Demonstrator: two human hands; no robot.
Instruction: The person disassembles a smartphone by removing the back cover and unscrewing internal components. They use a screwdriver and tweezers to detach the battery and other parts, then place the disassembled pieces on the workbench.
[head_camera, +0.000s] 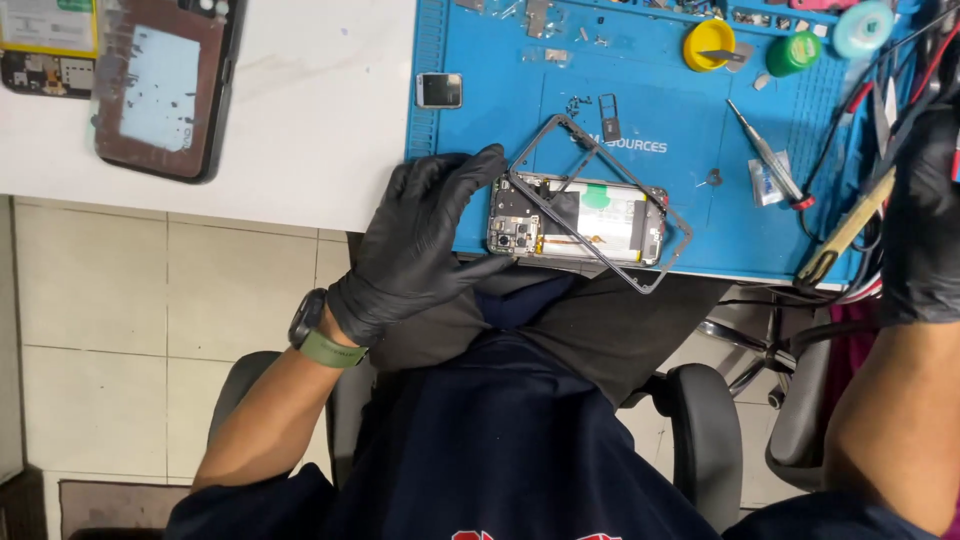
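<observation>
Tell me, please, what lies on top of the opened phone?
A thin dark frame lies tilted across the phone, one corner past the blue mat edge. The gloved left hand covers the phone's left end, hiding anything there.
</observation>
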